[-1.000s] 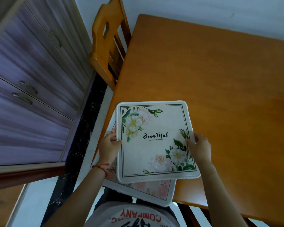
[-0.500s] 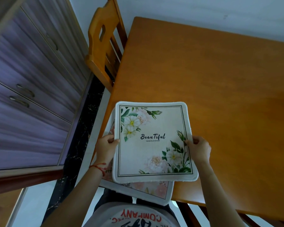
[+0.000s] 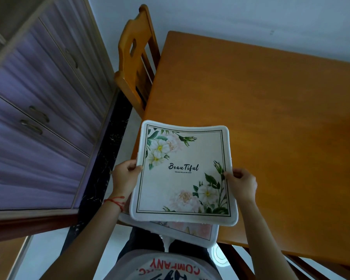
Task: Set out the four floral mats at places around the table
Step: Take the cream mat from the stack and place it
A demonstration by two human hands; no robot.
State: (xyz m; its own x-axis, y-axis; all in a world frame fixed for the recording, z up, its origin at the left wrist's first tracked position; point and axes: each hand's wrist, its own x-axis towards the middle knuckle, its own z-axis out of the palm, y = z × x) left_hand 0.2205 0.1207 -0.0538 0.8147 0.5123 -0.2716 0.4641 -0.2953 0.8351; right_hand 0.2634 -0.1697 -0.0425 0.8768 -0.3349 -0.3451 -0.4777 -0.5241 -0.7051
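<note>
Left hand (image 3: 125,178): pinches top mat's left edge.
Right hand (image 3: 241,183): pinches its right edge.
Top mat (image 3: 182,174): held over table's (image 3: 271,128) near-left corner.
Lower mats (image 3: 194,231): stacked beneath, overhanging near edge.

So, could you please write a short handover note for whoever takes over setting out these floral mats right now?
Left hand grips the left edge of the top floral mat; right hand grips its right edge.
That mat is held above the near left corner of the table, over at least one more mat lying beneath it at the table edge; how many are stacked there cannot be told.
Done: no mat is seen laid at a place.
Left: set this mat down at a place, then the others around the table. A wooden chair stands on the left side.
</note>
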